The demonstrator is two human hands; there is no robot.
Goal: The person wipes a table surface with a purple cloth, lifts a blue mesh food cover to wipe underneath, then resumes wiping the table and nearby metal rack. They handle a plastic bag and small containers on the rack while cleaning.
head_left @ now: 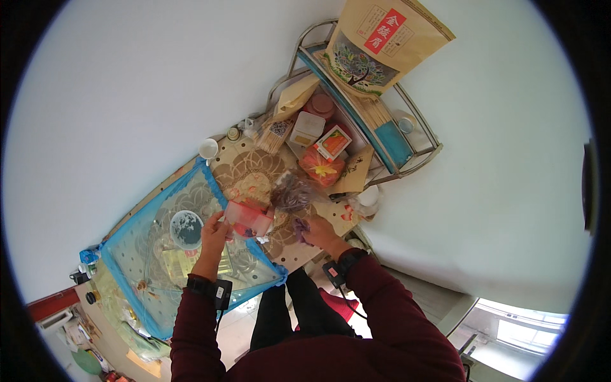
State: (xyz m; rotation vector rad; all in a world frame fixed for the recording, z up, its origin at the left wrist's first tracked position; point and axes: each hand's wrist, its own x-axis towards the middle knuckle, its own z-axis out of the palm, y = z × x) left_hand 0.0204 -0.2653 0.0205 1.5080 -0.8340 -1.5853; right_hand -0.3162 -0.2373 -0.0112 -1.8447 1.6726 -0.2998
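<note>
My left hand (pixel 215 232) grips the near left side of a translucent red plastic box (pixel 249 218), tilted over the patterned tablecloth. Some small coloured items show through the box; I cannot tell what they are. My right hand (pixel 320 231) is closed on a crumpled purple cloth (pixel 301 231) to the right of the box, just above the table. Beyond both hands lies a clear plastic bag with dark contents (pixel 292 191). Left of the box stretches a mesh food cover with blue edging (pixel 215 184), with a bowl (pixel 186 229) under it.
A metal rack with a blue-green shelf (pixel 392 143) stands at the back right, bearing a large paper bag (pixel 377 47). By it are a red plastic bag (pixel 322 164), a small carton (pixel 333 143) and a lidded tin (pixel 307 128). A white mug (pixel 208 149) stands near the wall.
</note>
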